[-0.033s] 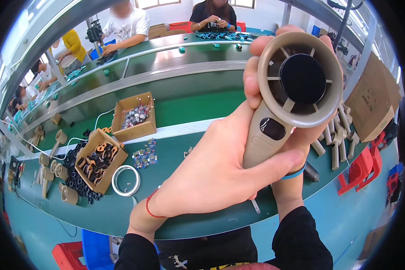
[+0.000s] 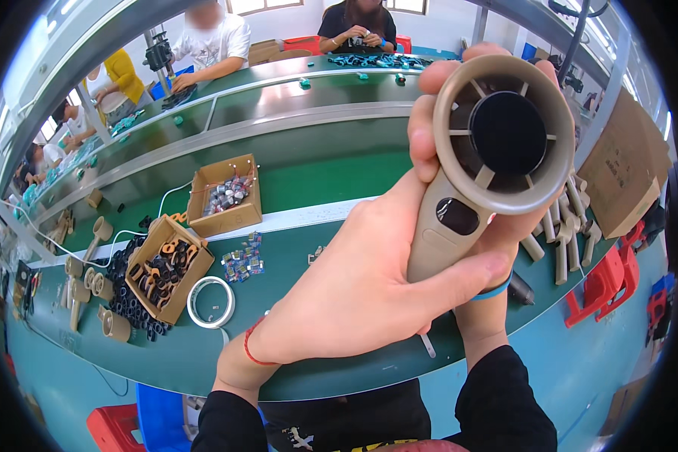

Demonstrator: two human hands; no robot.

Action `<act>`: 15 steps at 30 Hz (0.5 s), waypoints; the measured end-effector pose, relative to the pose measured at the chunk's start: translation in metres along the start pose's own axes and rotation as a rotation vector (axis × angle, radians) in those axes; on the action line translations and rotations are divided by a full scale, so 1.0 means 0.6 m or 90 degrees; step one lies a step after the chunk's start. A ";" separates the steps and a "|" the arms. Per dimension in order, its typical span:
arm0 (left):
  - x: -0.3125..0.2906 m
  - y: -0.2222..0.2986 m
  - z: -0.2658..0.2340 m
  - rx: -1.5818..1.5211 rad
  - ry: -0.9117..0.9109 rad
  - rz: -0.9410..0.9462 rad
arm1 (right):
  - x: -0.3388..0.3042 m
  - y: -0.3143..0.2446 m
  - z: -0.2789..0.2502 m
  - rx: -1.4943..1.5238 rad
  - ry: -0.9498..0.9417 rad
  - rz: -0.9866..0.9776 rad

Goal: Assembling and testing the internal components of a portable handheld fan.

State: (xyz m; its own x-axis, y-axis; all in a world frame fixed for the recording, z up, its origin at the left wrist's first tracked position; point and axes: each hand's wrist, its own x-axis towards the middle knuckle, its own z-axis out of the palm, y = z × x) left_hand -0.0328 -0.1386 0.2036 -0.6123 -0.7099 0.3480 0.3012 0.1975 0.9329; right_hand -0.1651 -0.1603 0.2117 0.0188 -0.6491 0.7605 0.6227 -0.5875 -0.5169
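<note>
While the left grip (image 2: 369, 282) is holding the fan (image 2: 467, 188) by its handle (image 2: 429, 252), the right grip (image 2: 507, 232) is cupping the head (image 2: 512, 203) from behind, fingers (image 2: 423, 124) showing at its left edge. Fan is sitting above the worktop (image 2: 166, 361), facing the camera. Progress: front is looking complete to me; hub (image 2: 508, 133) and spokes (image 2: 484, 178) are sitting in place, a black window (image 2: 457, 216) is filling its slot. Back isn't showing, so can't tell if it's closed. Plenty is remaining, judging by the loose parts lying around.

Counts: one fan in hand, one hub, six spokes, one window. Going outward, one tape roll (image 2: 194, 301) is lying left, near many small boards (image 2: 242, 260), not countable. Two small boxes are standing there: one (image 2: 230, 220) is holding motors (image 2: 226, 194), one (image 2: 192, 286) orange and black clips (image 2: 162, 275). Black rings (image 2: 120, 282) are lying heaped beside it, uncountable. About seven tan shells (image 2: 115, 324) are lying far left. Right: tan handles (image 2: 561, 260) are overlapping, no firm count; one big carton (image 2: 618, 166) is standing beside them.
</note>
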 end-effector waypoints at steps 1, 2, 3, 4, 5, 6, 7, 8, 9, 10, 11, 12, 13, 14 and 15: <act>-0.001 0.001 -0.001 -0.006 -0.007 -0.008 | 0.001 0.001 -0.001 -0.009 0.010 -0.002; -0.002 0.003 -0.002 -0.012 -0.015 -0.015 | 0.003 0.002 -0.002 -0.019 0.020 -0.004; -0.004 0.006 -0.002 -0.012 -0.013 -0.014 | 0.004 0.003 -0.003 -0.029 0.031 -0.006; -0.005 0.011 -0.002 -0.029 -0.013 -0.047 | 0.005 0.005 -0.005 -0.038 0.041 -0.007; -0.006 0.015 -0.002 -0.047 -0.014 -0.081 | 0.007 0.007 -0.008 -0.048 0.052 -0.008; -0.007 0.017 -0.002 -0.047 -0.012 -0.080 | 0.009 0.008 -0.010 -0.058 0.063 -0.010; -0.007 0.019 -0.001 -0.046 -0.010 -0.089 | 0.010 0.008 -0.012 -0.071 0.074 -0.013; -0.006 0.020 0.000 -0.044 -0.009 -0.099 | 0.011 0.007 -0.014 -0.083 0.086 -0.015; -0.006 0.019 -0.001 -0.045 -0.010 -0.098 | 0.012 0.007 -0.016 -0.096 0.097 -0.018; -0.005 0.016 -0.002 -0.021 -0.012 -0.081 | 0.014 0.007 -0.018 -0.106 0.109 -0.021; -0.005 0.015 -0.003 0.003 -0.015 -0.065 | 0.015 0.008 -0.019 -0.117 0.120 -0.023; -0.006 0.015 -0.003 0.003 -0.015 -0.064 | 0.016 0.008 -0.021 -0.128 0.131 -0.026; -0.007 0.015 -0.003 -0.012 -0.017 -0.071 | 0.017 0.008 -0.022 -0.139 0.142 -0.028; -0.008 0.015 -0.003 -0.026 -0.019 -0.078 | 0.018 0.008 -0.023 -0.150 0.153 -0.031; -0.008 0.013 -0.004 -0.026 -0.019 -0.077 | 0.019 0.008 -0.023 -0.160 0.165 -0.034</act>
State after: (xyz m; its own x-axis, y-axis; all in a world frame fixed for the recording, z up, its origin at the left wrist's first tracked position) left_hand -0.0260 -0.1352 0.2092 -0.6670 -0.7067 0.2362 0.2531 0.0833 0.9639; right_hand -0.1728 -0.1774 0.2124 -0.2273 -0.6956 0.6815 0.4044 -0.7041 -0.5837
